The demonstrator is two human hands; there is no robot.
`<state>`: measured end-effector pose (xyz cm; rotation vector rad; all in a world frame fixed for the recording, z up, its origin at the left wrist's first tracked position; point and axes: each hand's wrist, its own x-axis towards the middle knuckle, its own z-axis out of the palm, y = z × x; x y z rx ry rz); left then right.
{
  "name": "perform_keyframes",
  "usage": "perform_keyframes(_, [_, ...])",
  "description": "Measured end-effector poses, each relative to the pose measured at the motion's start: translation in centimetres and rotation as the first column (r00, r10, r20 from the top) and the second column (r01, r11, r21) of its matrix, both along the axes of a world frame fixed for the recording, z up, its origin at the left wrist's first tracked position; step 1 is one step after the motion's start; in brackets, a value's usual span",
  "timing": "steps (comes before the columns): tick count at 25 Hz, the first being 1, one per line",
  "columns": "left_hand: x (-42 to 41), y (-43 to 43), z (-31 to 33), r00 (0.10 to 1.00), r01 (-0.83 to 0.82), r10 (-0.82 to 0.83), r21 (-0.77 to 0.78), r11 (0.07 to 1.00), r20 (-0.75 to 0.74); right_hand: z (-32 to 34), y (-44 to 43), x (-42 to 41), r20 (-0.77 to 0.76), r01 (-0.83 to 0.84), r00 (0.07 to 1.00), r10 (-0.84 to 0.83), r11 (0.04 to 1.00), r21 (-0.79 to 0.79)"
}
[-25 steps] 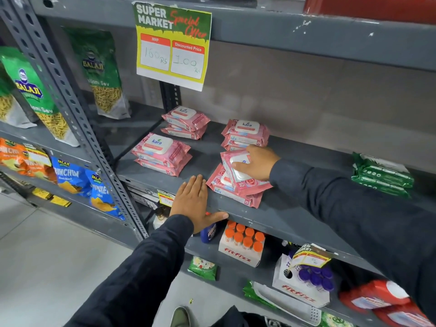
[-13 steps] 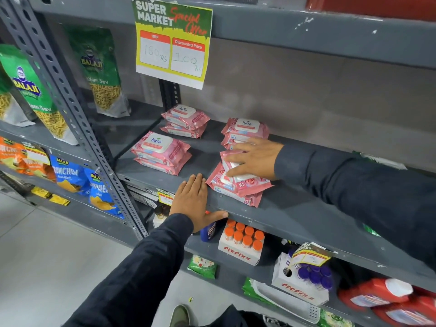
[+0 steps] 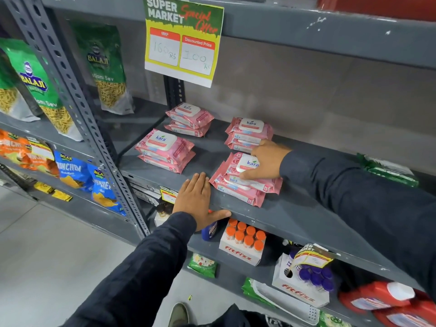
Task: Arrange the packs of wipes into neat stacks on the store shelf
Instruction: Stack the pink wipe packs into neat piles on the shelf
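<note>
While the left hand [image 3: 197, 197] lies flat and open on the front lip of the shelf [image 3: 306, 215], holding nothing, the right hand [image 3: 266, 162] presses down on the top pack [image 3: 238, 165] of the front right stack [image 3: 243, 182]. Its fingers [image 3: 250, 174] are spread over the pack's white lid rather than curled round it, so it looks like a nudge into line, not a lift.

Three stacks look finished to me: the back left stack [image 3: 190, 120], the front left stack [image 3: 165, 149] and the back right stack [image 3: 247, 134] each sit squarely, two or so packs high. The front right one is the untidy one. Its packs are fanned, the top one turned and slid back from those beneath, and the lowest juts toward the shelf edge.

I'd say the job is mostly done; what remains is squaring this last pile. The green packs [image 3: 389, 171] far right sit well apart, untouched.
</note>
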<state>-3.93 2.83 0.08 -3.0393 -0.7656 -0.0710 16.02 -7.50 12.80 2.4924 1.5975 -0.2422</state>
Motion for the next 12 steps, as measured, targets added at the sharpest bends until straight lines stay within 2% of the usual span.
perform_keyframes(4, [0.0,-0.1,0.1,1.000,-0.001,0.001,-0.001,1.000,0.002,-0.6,0.5,-1.2,-0.062,0.068,0.996,-0.066,0.997,0.045])
perform_keyframes(9, [0.0,-0.1,0.0,1.000,-0.008,0.008,-0.019,1.000,0.003,-1.2,0.4,-2.3,-0.028,0.138,0.990,-0.137,0.989,0.060])
perform_keyframes(10, [0.0,-0.1,0.0,1.000,-0.008,0.008,-0.021,1.000,0.005,-1.3,0.2,-2.3,-0.079,0.174,0.983,-0.168,0.982,0.073])
perform_keyframes(12, [-0.1,-0.1,-0.1,1.000,-0.007,0.007,-0.023,1.000,0.011,-0.9,-0.9,-2.5,-0.302,0.293,0.930,-0.209,0.918,0.267])
